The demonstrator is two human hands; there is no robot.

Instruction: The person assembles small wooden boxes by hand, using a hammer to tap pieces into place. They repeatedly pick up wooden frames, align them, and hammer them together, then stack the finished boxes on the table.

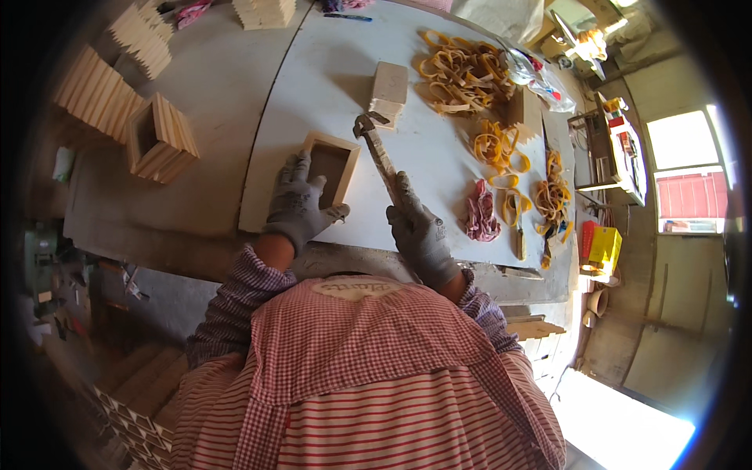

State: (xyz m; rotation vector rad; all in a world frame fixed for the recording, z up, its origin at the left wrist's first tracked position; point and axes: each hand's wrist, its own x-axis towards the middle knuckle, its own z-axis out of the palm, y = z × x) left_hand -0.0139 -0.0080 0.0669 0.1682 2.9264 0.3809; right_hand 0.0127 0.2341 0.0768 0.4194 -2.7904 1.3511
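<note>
My gloved left hand (302, 200) grips the near left side of a small wooden frame (351, 163) that lies on the white tabletop (294, 88). In my gloved right hand (420, 232) is the handle of a worn hammer (379, 153), its head raised just to the right of the frame's far corner. Beyond the hammer head stands a stack of wooden panels (390, 82) with a mark on top. To the right of my right hand lie a crumpled pink cloth (483, 212) and a knife-like tool with a handle (520, 241).
Yellow elastic bands (464, 70) lie heaped at the far right, with more bands (496, 147) nearer. Stacked wooden frames (164, 138) stand at the left, and zigzag-edged stacks (141, 41) behind them. A blue pen-like tool (348, 17) lies at the far edge.
</note>
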